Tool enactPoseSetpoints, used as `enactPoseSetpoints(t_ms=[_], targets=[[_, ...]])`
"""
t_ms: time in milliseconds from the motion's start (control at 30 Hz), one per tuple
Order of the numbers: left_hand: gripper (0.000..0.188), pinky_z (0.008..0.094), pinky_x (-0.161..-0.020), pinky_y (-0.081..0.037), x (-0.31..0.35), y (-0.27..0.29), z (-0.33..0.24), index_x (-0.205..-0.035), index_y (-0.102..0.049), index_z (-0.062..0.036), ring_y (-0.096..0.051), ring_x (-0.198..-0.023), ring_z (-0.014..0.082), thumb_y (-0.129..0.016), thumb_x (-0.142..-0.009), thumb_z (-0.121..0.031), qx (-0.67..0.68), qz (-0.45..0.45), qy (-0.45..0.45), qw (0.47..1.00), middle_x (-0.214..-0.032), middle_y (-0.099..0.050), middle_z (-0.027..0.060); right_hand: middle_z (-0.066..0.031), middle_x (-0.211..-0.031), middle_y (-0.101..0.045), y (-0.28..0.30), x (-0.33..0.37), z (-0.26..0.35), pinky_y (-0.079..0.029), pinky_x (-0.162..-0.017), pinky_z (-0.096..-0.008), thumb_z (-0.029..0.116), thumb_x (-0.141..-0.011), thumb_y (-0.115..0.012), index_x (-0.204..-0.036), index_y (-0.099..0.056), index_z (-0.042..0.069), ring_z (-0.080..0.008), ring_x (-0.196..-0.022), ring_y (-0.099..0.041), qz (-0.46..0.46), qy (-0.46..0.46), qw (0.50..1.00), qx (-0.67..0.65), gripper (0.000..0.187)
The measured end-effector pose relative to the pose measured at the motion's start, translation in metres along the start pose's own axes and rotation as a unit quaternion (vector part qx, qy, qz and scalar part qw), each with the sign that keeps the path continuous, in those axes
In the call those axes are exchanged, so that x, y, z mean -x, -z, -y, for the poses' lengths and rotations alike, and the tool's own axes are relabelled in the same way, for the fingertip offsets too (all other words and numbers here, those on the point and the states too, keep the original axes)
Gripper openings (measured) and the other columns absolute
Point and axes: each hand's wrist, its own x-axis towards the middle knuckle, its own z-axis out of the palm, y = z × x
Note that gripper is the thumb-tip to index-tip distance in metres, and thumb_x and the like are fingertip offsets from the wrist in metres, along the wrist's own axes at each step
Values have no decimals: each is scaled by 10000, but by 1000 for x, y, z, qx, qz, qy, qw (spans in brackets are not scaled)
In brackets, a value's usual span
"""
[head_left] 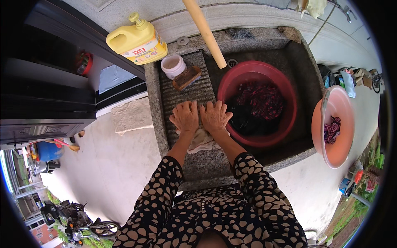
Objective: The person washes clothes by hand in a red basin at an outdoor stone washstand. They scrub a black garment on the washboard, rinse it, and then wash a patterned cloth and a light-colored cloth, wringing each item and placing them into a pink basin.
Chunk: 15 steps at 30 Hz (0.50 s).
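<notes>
While pressed side by side, both hands point(200, 118) on seemingly wet cloth point(201, 141).

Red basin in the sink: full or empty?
Not empty. The red basin holds dark and red patterned laundry that covers its bottom. Whether there is water in it cannot be told.

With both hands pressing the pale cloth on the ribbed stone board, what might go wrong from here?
1. The left hand and right hand press flat on the pale cloth; on the ribbed board the knuckles may scrape.
2. The scrubbing brush and white tub sit at the top of the board; a long forward stroke might knock them.
3. The red basin of dark laundry stands close beside the right hand, so an elbow may bump it and spill.
</notes>
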Motion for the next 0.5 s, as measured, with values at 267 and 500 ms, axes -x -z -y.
enactPoseSetpoints(t_ms=[267,500], targets=[[229,411,-777,-346,115,71,-1,-780,-576,-45,-452,-815,272,-511,-836,-257,333,-2,-25,943,-848,-517,104,-71,-956,-502,29,119,-47,-326,-789,-402,289,-821,-589,-993,-563,92,-235,-851,-468,-113,304,936,-139,263],[246,407,-599,-380,89,46,27,-698,-548,-23,-447,-586,286,-509,-800,-243,320,75,-127,936,-648,-496,112,-73,-801,-549,10,90,-47,-366,-602,-390,262,-733,-624,-858,-544,97,-230,-680,-522,0,368,924,-108,222]])
